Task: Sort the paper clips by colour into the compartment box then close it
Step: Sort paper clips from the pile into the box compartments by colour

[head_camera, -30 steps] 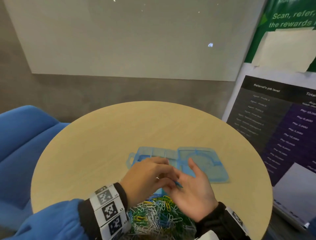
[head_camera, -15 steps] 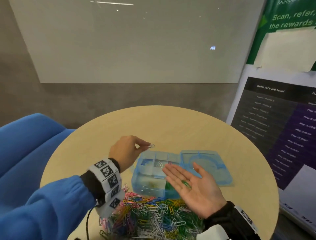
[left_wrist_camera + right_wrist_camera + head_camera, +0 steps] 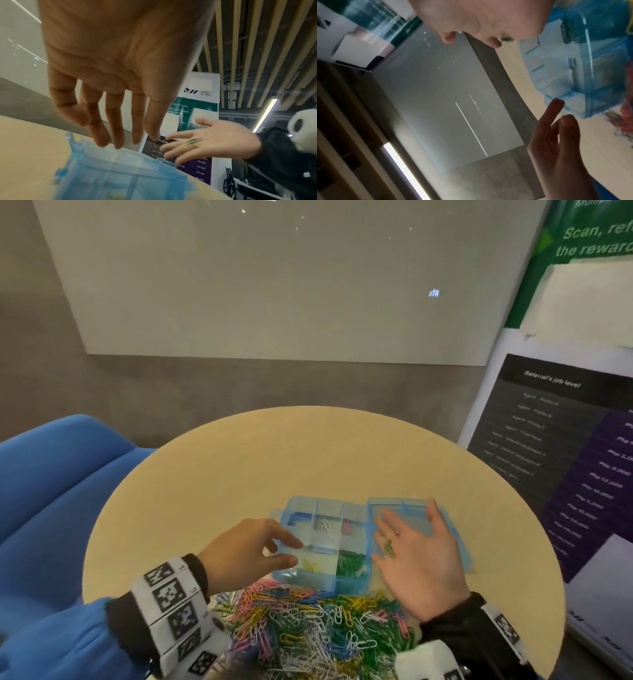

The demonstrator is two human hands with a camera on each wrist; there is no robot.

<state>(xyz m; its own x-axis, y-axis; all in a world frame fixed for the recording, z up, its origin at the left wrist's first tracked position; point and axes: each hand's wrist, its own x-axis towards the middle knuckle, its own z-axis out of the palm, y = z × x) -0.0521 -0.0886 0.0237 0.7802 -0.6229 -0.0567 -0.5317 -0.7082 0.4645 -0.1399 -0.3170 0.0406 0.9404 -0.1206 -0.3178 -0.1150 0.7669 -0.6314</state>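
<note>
The blue translucent compartment box (image 3: 310, 541) lies open on the round table (image 3: 239, 474), its lid (image 3: 414, 508) folded out to the right. Blue, white and pink clips sit in the back compartments, yellow clips (image 3: 311, 565) and green clips (image 3: 350, 564) in the front ones. My left hand (image 3: 294, 551) hovers at the box's left side with relaxed fingers and nothing in them; the left wrist view shows its fingers (image 3: 118, 135) hanging over the box (image 3: 120, 175). My right hand (image 3: 407, 529) lies palm up over the lid with a green clip (image 3: 388, 547) resting on its fingers.
A heap of mixed coloured paper clips (image 3: 318, 628) covers the table's near edge just in front of the box. A blue seat (image 3: 51, 491) stands to the left, and printed banners (image 3: 565, 457) lean close to the table's right side.
My left hand pinched a white clip from the right palm, carried it above the box's back left, and now hangs lower at the box's left side, empty. The right palm stays up.
</note>
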